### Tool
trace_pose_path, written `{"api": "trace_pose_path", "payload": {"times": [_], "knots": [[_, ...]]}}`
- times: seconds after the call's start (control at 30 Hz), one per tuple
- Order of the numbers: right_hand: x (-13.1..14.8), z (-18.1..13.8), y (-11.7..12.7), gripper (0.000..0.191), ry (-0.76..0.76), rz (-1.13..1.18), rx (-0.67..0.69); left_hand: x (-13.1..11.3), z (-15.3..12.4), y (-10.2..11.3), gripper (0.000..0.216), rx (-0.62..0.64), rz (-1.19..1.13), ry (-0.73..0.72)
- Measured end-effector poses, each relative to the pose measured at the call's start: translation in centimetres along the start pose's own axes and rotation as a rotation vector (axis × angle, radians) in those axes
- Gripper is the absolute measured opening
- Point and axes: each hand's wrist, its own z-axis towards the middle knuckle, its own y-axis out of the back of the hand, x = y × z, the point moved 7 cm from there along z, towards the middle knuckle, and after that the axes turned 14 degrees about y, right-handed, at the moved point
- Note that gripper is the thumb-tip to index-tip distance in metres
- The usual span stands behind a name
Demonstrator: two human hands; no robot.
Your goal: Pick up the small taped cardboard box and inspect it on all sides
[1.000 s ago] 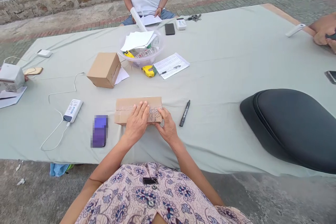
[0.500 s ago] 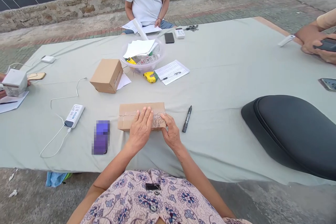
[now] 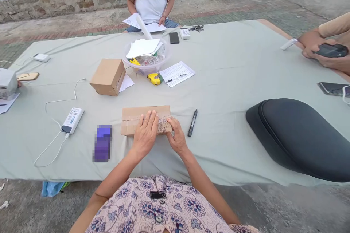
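Rests flat left hand on small carton | pinches its right end in right hand | on near side of table, just left of marker | looks closed, already scribbled on; not yet let go

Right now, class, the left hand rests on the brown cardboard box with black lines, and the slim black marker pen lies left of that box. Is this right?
Not quite: the slim black marker pen lies to the right of the brown cardboard box with black lines, as the head view shows. The left hand does rest on that box.
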Motion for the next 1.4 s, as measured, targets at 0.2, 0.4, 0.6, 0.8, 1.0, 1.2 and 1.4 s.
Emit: {"api": "trace_pose_path", "payload": {"times": [0.2,0.4,0.6,0.8,1.0,1.2,1.4], "knots": [[0.0,0.2,0.2,0.048,0.025,-0.024,0.025,-0.1,-0.1,0.5,0.048,-0.065,0.020,0.000],[0.1,0.3,0.2,0.049,0.037,-0.033,0.021,-0.2,-0.1,0.8,0.048,-0.084,0.026,-0.004],[0.2,0.2,0.1,0.053,0.048,-0.039,0.003,-0.4,0.0,1.2,0.046,-0.118,0.028,-0.012],[-0.1,0.2,-0.1,0.048,0.061,-0.050,0.005,-0.3,0.0,1.0,0.046,-0.112,0.027,-0.006],[-0.1,0.3,0.0,0.048,0.080,-0.040,-0.002,-0.4,-0.2,0.7,0.047,-0.122,0.042,-0.007],[0.3,-0.1,0.2,0.048,0.064,-0.022,-0.006,-0.3,-0.7,2.2,0.043,-0.149,-0.092,-0.056],[-0.3,-0.3,0.2,0.050,0.017,-0.013,0.036,6.2,-3.3,5.1,0.069,-0.352,-0.471,0.258]]}}
